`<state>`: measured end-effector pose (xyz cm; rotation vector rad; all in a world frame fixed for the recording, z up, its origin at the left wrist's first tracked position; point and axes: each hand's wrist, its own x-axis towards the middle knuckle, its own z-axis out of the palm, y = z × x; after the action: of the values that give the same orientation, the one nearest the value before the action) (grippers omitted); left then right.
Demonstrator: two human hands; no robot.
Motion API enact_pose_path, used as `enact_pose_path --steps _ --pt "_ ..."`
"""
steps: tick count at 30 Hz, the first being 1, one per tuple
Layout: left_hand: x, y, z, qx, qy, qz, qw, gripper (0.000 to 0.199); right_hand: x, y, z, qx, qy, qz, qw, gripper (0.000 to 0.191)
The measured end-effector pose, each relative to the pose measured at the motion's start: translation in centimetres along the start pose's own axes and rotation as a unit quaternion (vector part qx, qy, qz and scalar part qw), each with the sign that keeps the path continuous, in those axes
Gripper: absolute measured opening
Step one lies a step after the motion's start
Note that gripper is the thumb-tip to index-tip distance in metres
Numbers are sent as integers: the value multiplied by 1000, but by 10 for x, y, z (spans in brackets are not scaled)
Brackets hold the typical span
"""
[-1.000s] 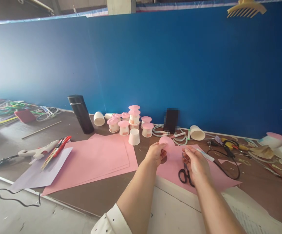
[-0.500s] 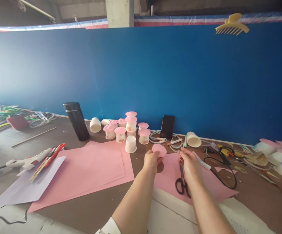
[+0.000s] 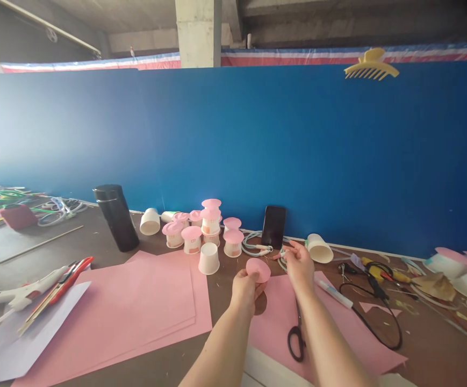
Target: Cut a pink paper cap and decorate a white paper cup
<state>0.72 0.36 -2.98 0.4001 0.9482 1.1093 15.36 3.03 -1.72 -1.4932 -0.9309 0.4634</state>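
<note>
My left hand (image 3: 244,294) pinches a round pink paper disc (image 3: 258,270) by its lower left edge, above the brown table. Just to the right, my right hand (image 3: 301,269) reaches over a pink-tipped pen (image 3: 277,256) beside a coiled pale cable (image 3: 251,244). Its fingers look apart; whether a fingertip touches the pen I cannot tell. Beneath the right forearm, black-handled scissors (image 3: 296,343) lie partly hidden on a pink sheet (image 3: 271,314). A plain white paper cup (image 3: 209,259) stands upside down left of my hands. Behind it are several cups topped with pink discs (image 3: 192,233).
Pink sheets (image 3: 144,301) cover the left side, with a red utility knife (image 3: 70,279) and a glue gun (image 3: 27,290). A black flask (image 3: 116,217) and a phone (image 3: 274,227) stand by the blue panel (image 3: 233,140). A white cup (image 3: 320,249) lies on its side.
My right hand has moved left and forward, towards the pink-tipped pen. The left hand keeps the pink disc. The view has tilted up and turned slightly right.
</note>
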Motion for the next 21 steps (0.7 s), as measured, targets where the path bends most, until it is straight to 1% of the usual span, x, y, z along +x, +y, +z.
enact_pose_path --steps 4,8,12,16,21 --pt "-3 1 1 11 -4 -2 1000 17 12 0 13 -79 -53 -46 994 54" --pt "-3 1 1 1 -11 -10 1000 14 15 2 25 -157 -81 -73 982 60" --pt "-2 1 2 2 -12 -19 1000 14 13 5 31 -216 -89 -82 969 59" --pt "-6 3 3 3 -20 -24 999 15 16 8 31 -276 -89 -81 954 58" --pt "-10 6 6 -2 -18 -29 999 14 21 12 27 -276 -84 -68 955 56"
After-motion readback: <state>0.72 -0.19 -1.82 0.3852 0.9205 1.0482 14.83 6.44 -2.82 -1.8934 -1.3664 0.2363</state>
